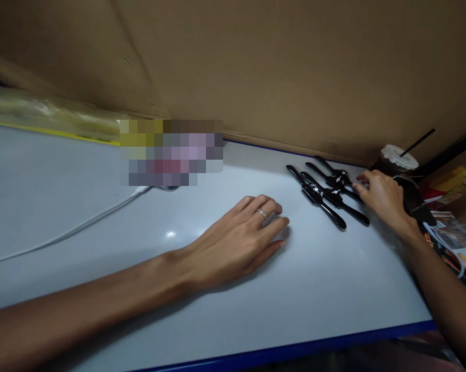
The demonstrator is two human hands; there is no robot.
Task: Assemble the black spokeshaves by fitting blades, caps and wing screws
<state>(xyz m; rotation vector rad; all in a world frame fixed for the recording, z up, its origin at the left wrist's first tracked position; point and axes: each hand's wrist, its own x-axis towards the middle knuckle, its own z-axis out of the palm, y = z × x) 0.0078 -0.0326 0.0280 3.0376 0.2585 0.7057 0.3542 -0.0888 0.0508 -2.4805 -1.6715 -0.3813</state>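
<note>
Several black two-handled tools with silvery metal middles lie side by side on the pale table, right of centre. My left hand, a ring on one finger, rests on the table to their left with fingers apart and nothing held. At the right end of the tools is my right hand. Its thumb and fingers are apart beside the handle of the farthest-right tool, and no object shows between them; whether a fingertip touches the handle is hard to tell.
A lidded cup with a black straw stands behind my right hand. Packets and loose items crowd the right side. A white cable runs left from a blurred-out object. Cardboard rises along the back edge.
</note>
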